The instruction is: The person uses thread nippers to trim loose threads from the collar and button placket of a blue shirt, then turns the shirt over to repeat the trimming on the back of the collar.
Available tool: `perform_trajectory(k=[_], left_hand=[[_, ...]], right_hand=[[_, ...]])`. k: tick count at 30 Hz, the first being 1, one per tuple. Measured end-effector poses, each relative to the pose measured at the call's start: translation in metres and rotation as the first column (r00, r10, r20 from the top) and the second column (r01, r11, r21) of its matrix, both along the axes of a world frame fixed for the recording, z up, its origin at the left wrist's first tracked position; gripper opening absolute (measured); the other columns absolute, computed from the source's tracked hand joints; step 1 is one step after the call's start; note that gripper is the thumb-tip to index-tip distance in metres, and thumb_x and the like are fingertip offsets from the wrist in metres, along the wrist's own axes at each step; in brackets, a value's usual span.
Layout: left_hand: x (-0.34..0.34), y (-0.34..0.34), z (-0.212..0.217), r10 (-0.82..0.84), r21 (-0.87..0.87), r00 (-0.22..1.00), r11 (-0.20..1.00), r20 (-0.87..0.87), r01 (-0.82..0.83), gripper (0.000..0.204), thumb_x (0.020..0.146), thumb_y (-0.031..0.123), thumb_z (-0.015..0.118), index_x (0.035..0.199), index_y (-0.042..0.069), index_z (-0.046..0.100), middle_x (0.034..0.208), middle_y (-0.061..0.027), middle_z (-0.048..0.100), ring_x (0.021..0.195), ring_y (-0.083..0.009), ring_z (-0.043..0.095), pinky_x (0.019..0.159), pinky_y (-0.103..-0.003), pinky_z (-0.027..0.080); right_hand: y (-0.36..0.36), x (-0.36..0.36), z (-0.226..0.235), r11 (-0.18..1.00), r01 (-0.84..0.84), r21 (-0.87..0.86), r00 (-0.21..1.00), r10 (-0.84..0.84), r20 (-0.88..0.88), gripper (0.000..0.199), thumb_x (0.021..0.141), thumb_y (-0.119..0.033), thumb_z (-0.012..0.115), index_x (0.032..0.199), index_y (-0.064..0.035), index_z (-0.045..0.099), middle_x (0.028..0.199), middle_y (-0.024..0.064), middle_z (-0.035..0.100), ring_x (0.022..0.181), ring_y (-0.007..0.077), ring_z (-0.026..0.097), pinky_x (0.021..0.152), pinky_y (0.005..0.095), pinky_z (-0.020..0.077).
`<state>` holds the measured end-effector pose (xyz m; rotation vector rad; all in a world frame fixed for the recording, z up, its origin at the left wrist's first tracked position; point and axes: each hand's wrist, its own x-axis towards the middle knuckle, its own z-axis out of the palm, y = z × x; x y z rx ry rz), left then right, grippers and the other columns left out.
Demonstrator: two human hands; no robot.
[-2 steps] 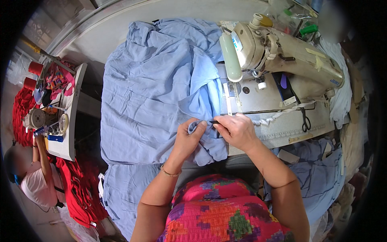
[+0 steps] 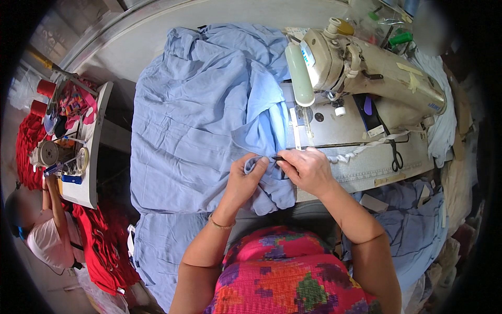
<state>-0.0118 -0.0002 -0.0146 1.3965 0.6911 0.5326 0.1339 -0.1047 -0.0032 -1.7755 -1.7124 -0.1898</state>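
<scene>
Light blue cloth (image 2: 188, 115) spreads in loose folds over the left of the sewing table and drapes past its front edge. My left hand (image 2: 243, 180) is closed on a folded edge of it, thumb on top. Close beside, my right hand (image 2: 309, 168) pinches a small dark, thin tool (image 2: 276, 157) whose tip meets the cloth at my left thumb; its exact kind is too small to make out. Behind my hands stands a beige sewing machine (image 2: 371, 76), its lamp (image 2: 299, 73) lighting the cloth near the needle area.
Black scissors (image 2: 397, 157) and a twisted white cord (image 2: 348, 155) lie right of my hands. More blue cloth (image 2: 413, 230) is heaped at the lower right. At far left, a person (image 2: 55, 235) works at another machine (image 2: 46, 154), near red cloth (image 2: 102, 246).
</scene>
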Motion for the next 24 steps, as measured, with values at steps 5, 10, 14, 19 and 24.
perform_trajectory(k=[5,10,14,19,24], left_hand=[[-0.001,-0.001,-0.007,-0.015,0.077,1.0,0.997,-0.009,0.016,0.023,0.086,0.017,0.06,0.07,0.0,0.056,0.058,0.006,0.043,0.057,-0.0032,0.036,0.049,-0.023,0.031],[0.0,-0.001,-0.005,-0.017,0.1,0.999,0.995,-0.035,0.021,0.023,0.086,0.017,0.059,0.071,0.0,0.056,0.059,0.0052,0.043,0.058,-0.0032,0.037,0.05,-0.023,0.032],[-0.001,0.001,-0.001,-0.042,0.083,0.997,0.995,-0.064,0.047,0.022,0.086,0.017,0.059,0.073,-0.001,0.056,0.06,0.005,0.045,0.059,-0.0035,0.038,0.051,-0.022,0.033],[-0.002,0.002,-0.001,-0.082,0.042,0.996,0.996,-0.034,0.083,0.02,0.087,0.017,0.058,0.077,-0.001,0.059,0.062,0.0049,0.048,0.061,-0.0037,0.04,0.053,-0.022,0.035],[-0.002,0.0,-0.005,-0.058,0.051,0.998,0.997,-0.018,0.059,0.019,0.087,0.017,0.059,0.077,0.0,0.06,0.063,0.0049,0.049,0.061,-0.0032,0.04,0.052,-0.022,0.034]], right_hand=[[-0.002,-0.003,0.004,1.0,0.02,-0.002,1.0,-0.02,0.012,0.013,0.08,-0.021,0.061,0.086,-0.0094,0.059,0.065,0.0065,0.058,0.057,0.0236,0.058,0.053,0.0326,0.043],[-0.003,-0.003,0.015,0.994,0.03,-0.103,0.992,-0.017,0.128,0.014,0.079,-0.021,0.062,0.086,-0.0101,0.059,0.063,0.0065,0.057,0.055,0.025,0.056,0.053,0.0334,0.0427],[-0.001,0.002,0.011,0.996,-0.024,-0.089,1.0,0.025,0.012,0.014,0.078,-0.022,0.063,0.085,-0.0103,0.06,0.064,0.0075,0.058,0.056,0.0262,0.056,0.053,0.035,0.0433],[0.003,0.007,0.001,0.992,-0.104,-0.064,0.974,0.089,-0.208,0.015,0.078,-0.022,0.063,0.084,-0.0085,0.062,0.069,0.0099,0.062,0.06,0.0285,0.059,0.055,0.0362,0.0454],[0.005,0.003,0.009,0.992,-0.084,-0.089,0.988,0.071,-0.138,0.017,0.078,-0.023,0.063,0.085,-0.0073,0.062,0.071,0.0114,0.062,0.064,0.0297,0.06,0.056,0.0366,0.0465]])
